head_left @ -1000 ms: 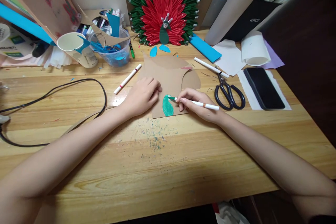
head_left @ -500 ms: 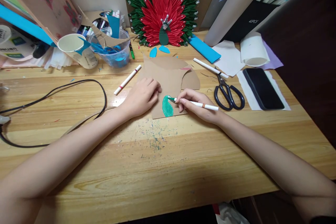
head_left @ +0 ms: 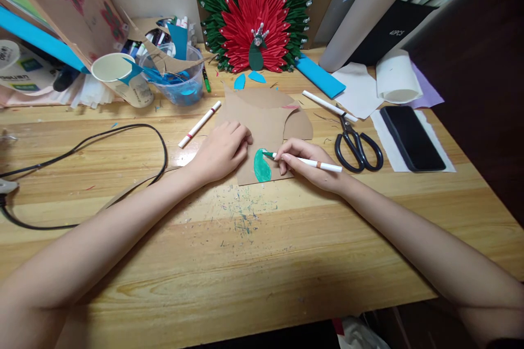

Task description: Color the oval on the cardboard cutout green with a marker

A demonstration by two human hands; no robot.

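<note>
A brown cardboard sheet (head_left: pixel 266 120) lies on the wooden table, with a green rounded shape (head_left: pixel 262 166) coloured near its front edge. My right hand (head_left: pixel 305 161) pinches a white marker (head_left: pixel 323 166), whose green tip touches the upper part of that shape. My left hand (head_left: pixel 225 148) rests on the left side of the cardboard, its fingers curled; whether anything is under them is hidden. To the left of the cardboard lies another white marker (head_left: pixel 200 124) with red bands.
Black-handled scissors (head_left: pixel 358 150), a white pen (head_left: pixel 328 105) and a phone (head_left: pixel 412 138) lie at right. A paper cup (head_left: pixel 123 80), a plastic tub (head_left: pixel 180 82) and a black cable (head_left: pixel 162 142) are at left. A red and green peacock craft (head_left: pixel 256 16) stands behind.
</note>
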